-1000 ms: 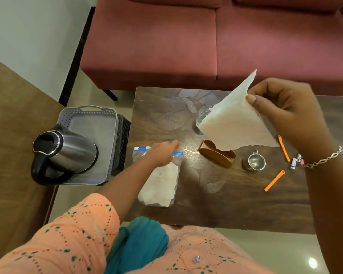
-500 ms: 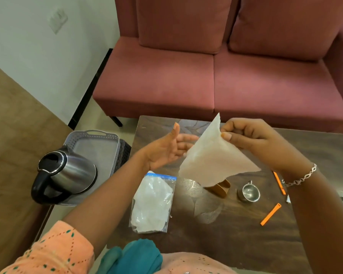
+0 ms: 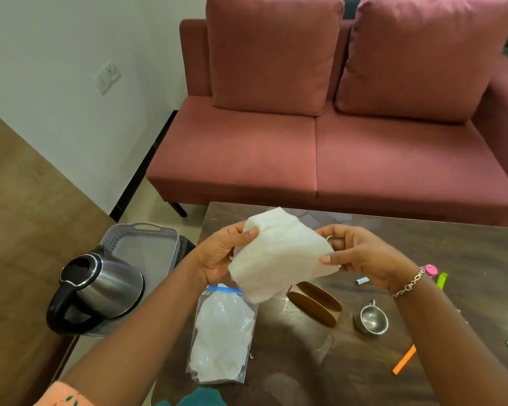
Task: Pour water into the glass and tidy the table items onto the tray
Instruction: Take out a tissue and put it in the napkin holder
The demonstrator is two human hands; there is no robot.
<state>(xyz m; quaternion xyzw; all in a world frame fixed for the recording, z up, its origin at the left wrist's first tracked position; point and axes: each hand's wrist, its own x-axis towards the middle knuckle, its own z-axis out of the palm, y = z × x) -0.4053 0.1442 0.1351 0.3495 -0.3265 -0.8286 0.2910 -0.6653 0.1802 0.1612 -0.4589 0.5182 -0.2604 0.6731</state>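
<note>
— Where are we?
— Tidying: both grips, left hand and right hand, pinch the napkin above the bench.
— Next?
— We'd fold it, then reach left to the tray.

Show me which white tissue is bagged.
The crumpled white tissue in the clear blue-zip bag on the dark wooden table; the other white sheet is bare, held by left hand and right hand.
</note>
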